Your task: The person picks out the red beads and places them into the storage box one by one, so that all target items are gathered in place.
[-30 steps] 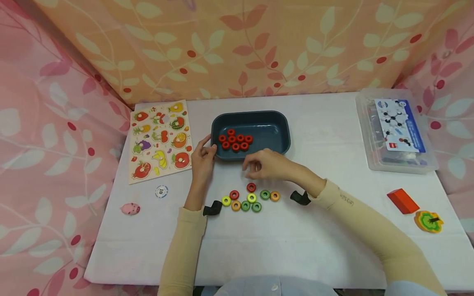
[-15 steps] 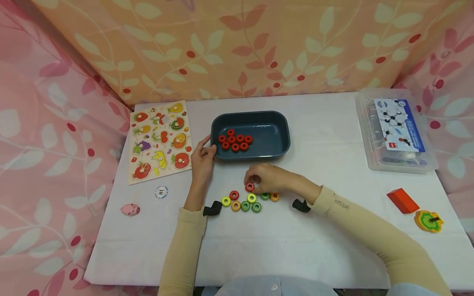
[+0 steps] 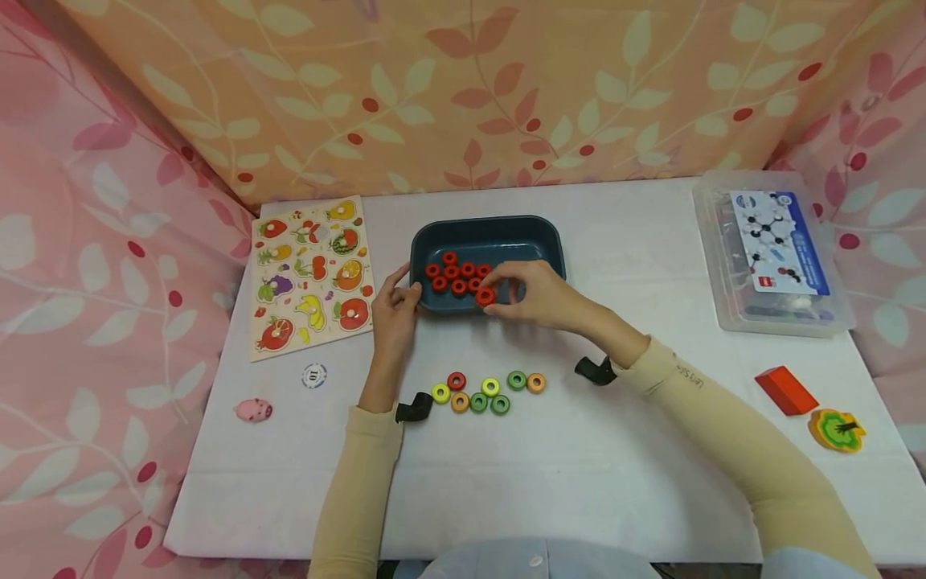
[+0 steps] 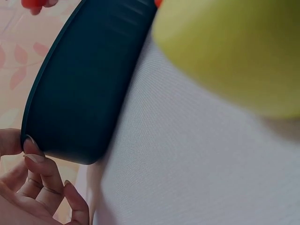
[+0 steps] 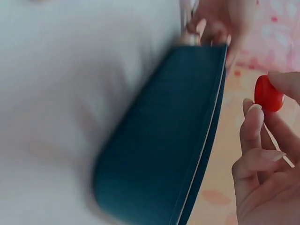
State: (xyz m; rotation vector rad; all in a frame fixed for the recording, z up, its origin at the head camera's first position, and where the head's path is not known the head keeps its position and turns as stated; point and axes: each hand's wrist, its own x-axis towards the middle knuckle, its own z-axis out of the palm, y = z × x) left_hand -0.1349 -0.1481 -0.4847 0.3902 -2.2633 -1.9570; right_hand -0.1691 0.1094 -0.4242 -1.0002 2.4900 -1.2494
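Note:
A dark blue tray (image 3: 538,249) stands on the table with several red rings (image 3: 452,272) in its left half. My left hand (image 3: 395,318) pinches the tray's rim at the near left corner, thumb and finger on either side in the left wrist view. Over the tray's near edge, my right hand (image 3: 538,296) holds one red ring (image 5: 268,93) between thumb and fingertips. Nearer to me lie more rings on the cloth: one red ring (image 3: 456,381), yellow rings (image 3: 490,388), orange rings (image 3: 536,383) and green rings (image 3: 500,404).
A fruit puzzle board (image 3: 311,277) lies left of the tray, with a white chip (image 3: 314,375) and a pink pig head (image 3: 253,410) below it. At the right are a clear plastic case (image 3: 777,253), a red block (image 3: 787,391) and a tree-shaped piece (image 3: 837,430).
My right hand went down to the upper red ring in the group, took hold of it and lifted it to the tray's edge. My left hand stayed on the tray.

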